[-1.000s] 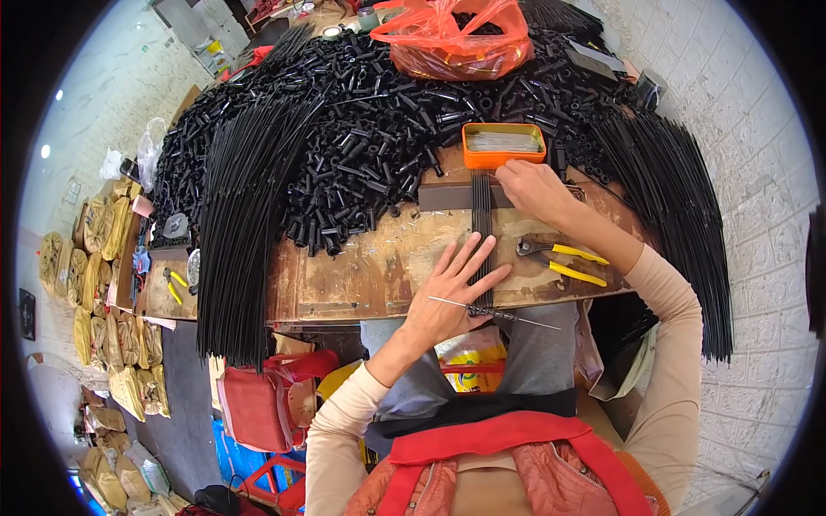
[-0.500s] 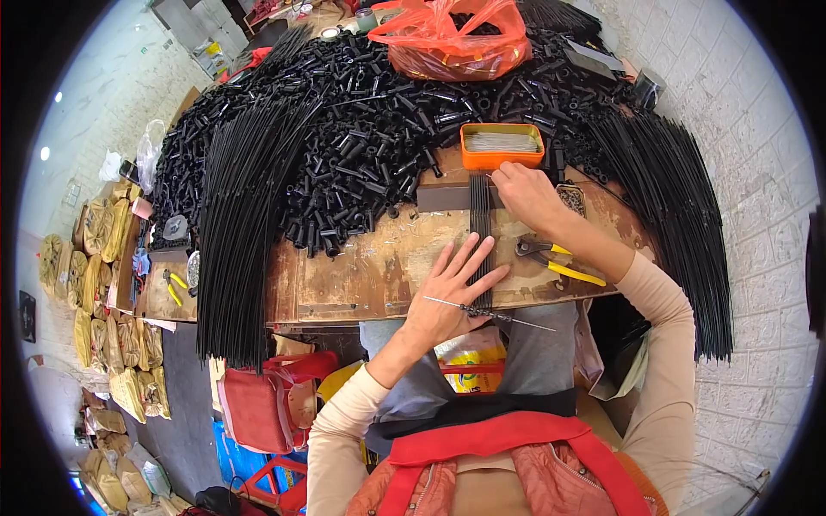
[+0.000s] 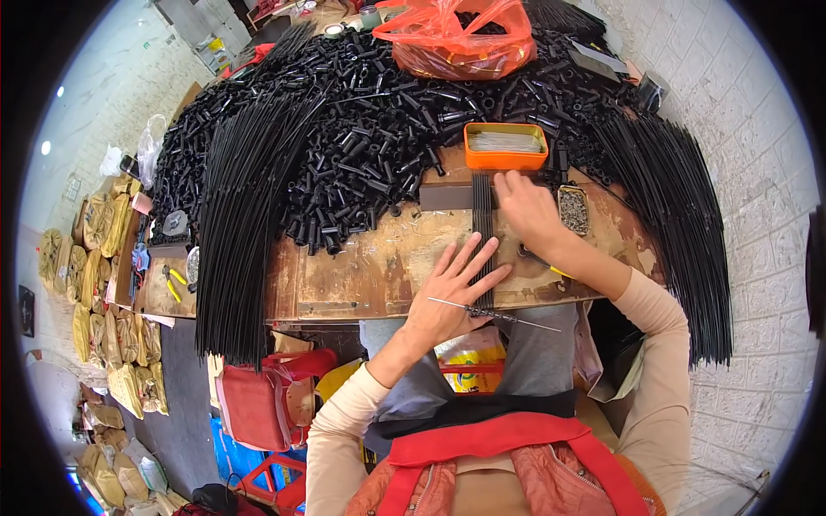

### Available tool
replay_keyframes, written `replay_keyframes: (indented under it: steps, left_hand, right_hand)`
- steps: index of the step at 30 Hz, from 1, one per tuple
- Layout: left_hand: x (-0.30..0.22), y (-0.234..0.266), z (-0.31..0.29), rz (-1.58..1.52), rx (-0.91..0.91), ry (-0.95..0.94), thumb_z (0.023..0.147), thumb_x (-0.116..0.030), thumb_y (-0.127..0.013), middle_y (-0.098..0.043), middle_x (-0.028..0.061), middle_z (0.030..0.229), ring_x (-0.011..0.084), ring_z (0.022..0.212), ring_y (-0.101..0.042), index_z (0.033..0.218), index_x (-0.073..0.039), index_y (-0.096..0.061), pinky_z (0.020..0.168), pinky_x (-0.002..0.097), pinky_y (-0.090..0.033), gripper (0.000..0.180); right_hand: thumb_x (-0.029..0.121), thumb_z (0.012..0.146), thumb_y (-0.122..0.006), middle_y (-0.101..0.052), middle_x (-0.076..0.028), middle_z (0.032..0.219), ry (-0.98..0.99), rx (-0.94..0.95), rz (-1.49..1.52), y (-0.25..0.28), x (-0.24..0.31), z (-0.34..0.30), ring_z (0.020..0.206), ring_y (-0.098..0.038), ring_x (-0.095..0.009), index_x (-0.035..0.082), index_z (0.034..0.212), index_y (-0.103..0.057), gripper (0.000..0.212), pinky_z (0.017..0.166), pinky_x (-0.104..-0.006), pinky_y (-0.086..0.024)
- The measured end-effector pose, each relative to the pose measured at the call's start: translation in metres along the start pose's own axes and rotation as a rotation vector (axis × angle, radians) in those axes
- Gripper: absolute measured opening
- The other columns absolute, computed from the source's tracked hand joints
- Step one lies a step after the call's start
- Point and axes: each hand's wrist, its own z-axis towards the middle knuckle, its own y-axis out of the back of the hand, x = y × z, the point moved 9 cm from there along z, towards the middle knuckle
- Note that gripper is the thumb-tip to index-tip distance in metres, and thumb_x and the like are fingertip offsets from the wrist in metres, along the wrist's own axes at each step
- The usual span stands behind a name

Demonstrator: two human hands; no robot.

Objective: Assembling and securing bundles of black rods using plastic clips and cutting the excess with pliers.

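My left hand [image 3: 456, 288] lies with fingers spread over a narrow row of thin black rods [image 3: 482, 215] on the wooden table. A thin metal rod with a dark wound middle [image 3: 525, 322] lies across the base of this hand; whether the hand grips it I cannot tell. The row's far end rests against a brown block [image 3: 446, 198]. Beside that end is my right hand [image 3: 527, 211], its fingers bent and pinched together; anything held in them is hidden. Just beyond stands an orange box [image 3: 506, 161] of thin silvery pins. Pincers with yellow handles [image 3: 557, 270] lie partly beneath my right forearm.
Small metal bits fill a tin [image 3: 573, 211] right of my right hand. Black tubular parts [image 3: 370, 138] are heaped across the back. Long black rod bundles [image 3: 245, 224] hang over the table edge on both sides. A red plastic bag [image 3: 465, 52] sits atop the heap.
My right hand has drawn slightly nearer and right from the rods' far end, and the thin pin at its fingertips no longer shows. The forearm now covers more of the pincers. My left hand stays put.
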Motion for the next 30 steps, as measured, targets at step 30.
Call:
replay_keyframes:
  steps: [30]
  left_hand:
    - [-0.002, 0.002, 0.001, 0.000, 0.012, -0.014, 0.069, -0.037, -0.079, -0.026, 0.0145, 0.157, 0.0364, 0.145, -0.022, 0.141, -0.020, -0.046, 0.118, 0.0494, -0.021, 0.081]
  right_hand:
    - [0.005, 0.078, -0.058, -0.056, -0.009, 0.088, 0.305, -0.169, 0.293, -0.002, -0.036, 0.017, 0.086, -0.063, -0.025, 0.004, 0.093, -0.060, 0.014, 0.068, -0.0354, -0.054]
